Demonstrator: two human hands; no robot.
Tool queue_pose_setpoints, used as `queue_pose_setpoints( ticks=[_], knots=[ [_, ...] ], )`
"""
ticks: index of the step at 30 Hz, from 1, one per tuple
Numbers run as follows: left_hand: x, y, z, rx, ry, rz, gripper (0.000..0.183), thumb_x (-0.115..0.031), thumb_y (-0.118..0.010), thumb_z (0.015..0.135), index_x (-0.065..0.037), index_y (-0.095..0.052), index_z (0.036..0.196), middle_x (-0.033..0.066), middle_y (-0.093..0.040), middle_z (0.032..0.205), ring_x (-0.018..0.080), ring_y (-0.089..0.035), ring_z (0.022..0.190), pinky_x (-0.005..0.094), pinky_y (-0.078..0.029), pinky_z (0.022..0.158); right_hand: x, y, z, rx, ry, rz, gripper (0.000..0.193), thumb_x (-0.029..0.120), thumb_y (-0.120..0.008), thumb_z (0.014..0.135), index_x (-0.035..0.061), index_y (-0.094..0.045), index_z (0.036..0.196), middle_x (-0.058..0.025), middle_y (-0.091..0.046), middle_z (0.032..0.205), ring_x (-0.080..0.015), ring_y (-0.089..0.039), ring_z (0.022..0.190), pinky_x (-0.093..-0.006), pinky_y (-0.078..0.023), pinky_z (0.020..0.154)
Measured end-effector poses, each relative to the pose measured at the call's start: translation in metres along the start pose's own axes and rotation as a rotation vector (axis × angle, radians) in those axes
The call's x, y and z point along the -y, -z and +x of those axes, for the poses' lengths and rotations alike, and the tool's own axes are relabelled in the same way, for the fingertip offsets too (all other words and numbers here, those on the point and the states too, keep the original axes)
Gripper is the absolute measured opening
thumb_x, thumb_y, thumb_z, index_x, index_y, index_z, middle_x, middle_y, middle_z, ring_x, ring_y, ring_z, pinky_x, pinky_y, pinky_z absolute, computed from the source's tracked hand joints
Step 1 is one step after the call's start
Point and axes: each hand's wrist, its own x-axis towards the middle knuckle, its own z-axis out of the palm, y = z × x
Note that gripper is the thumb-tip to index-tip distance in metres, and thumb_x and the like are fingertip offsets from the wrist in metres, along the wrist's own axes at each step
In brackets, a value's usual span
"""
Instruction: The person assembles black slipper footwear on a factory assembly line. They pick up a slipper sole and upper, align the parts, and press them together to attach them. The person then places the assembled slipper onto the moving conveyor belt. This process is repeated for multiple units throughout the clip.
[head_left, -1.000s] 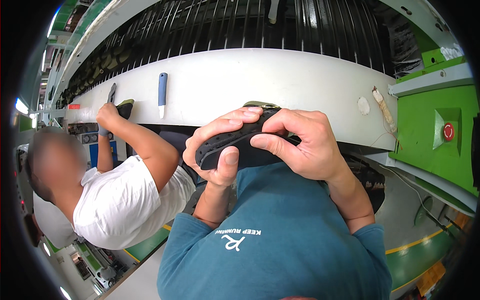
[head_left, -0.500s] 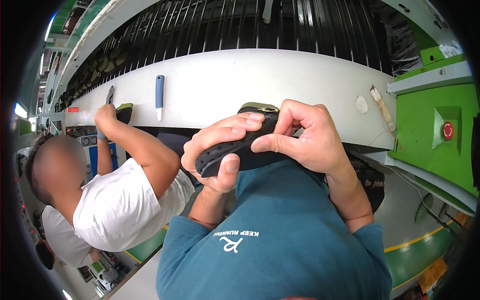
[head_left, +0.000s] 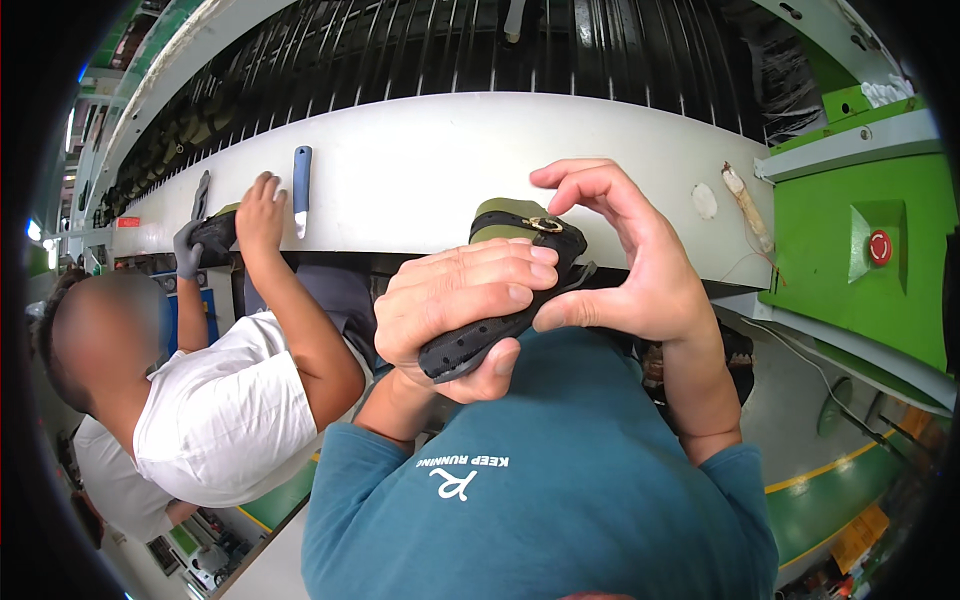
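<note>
A black shoe with small holes, an olive-green lining and a gold-coloured buckle is gripped in my left hand. My left fingers wrap over its top, and the thumb presses from the near side. The shoe is tilted, its buckle end pointing away to the right. Beside that end, my right hand is open with fingers curved and spread apart. Its thumb tip is close to the shoe's edge; whether it touches I cannot tell.
On the white ledge lie a blue-handled scraper-like tool, a pale oval piece and a wrapped stick. Dark rollers run behind. At right stands a green panel with a red button. A co-worker handles another shoe at left.
My right hand has come off the shoe and its fingers have spread. The shoe has turned in my left hand, showing more green lining. The co-worker's bare hand has moved right.
</note>
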Motion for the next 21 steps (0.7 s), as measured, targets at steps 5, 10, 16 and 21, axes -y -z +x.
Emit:
queue_pose_setpoints(
  ticks=[5,10,16,21],
  knots=[
    [0.000,-0.005,0.008,-0.016,0.006,-0.053,0.026,-0.011,-0.078,0.086,0.008,-0.075,0.104,0.0266,-0.081,0.097,0.0410,-0.084,0.094,0.0501,-0.069,0.089,0.008,-0.011,-0.008,0.098,-0.045,0.286,0.068,0.021,-0.102,0.080,0.0043,-0.065,0.134,-0.0162,-0.071,0.138,-0.0264,-0.068,0.130,-0.0424,-0.052,0.114],
    [0.004,-0.004,0.010,0.037,-0.024,-0.017,0.052,-0.044,-0.079,0.094,0.006,-0.076,0.108,0.0236,-0.082,0.102,0.0363,-0.084,0.093,0.0435,-0.068,0.083,0.012,-0.014,0.002,0.146,0.093,0.167,0.073,0.031,-0.104,0.078,0.0038,-0.068,0.135,-0.0151,-0.072,0.138,-0.0297,-0.069,0.130,-0.0435,-0.053,0.113],
    [0.001,-0.004,0.016,0.106,-0.056,0.058,0.056,-0.047,-0.071,0.095,0.006,-0.077,0.110,0.0239,-0.082,0.102,0.0342,-0.083,0.086,0.0394,-0.066,0.075,0.017,-0.017,0.004,0.136,0.136,0.133,0.076,0.036,-0.105,0.074,0.0046,-0.069,0.134,-0.0157,-0.072,0.135,-0.0320,-0.070,0.127,-0.0438,-0.054,0.111],
    [-0.001,-0.006,0.021,0.117,-0.074,0.095,0.049,-0.038,-0.068,0.094,0.007,-0.077,0.110,0.0226,-0.081,0.100,0.0329,-0.082,0.080,0.0382,-0.065,0.069,0.019,-0.013,0.001,0.135,0.112,0.174,0.073,0.038,-0.102,0.079,0.0049,-0.068,0.134,-0.0154,-0.070,0.133,-0.0316,-0.069,0.126,-0.0451,-0.053,0.110]
  ],
)
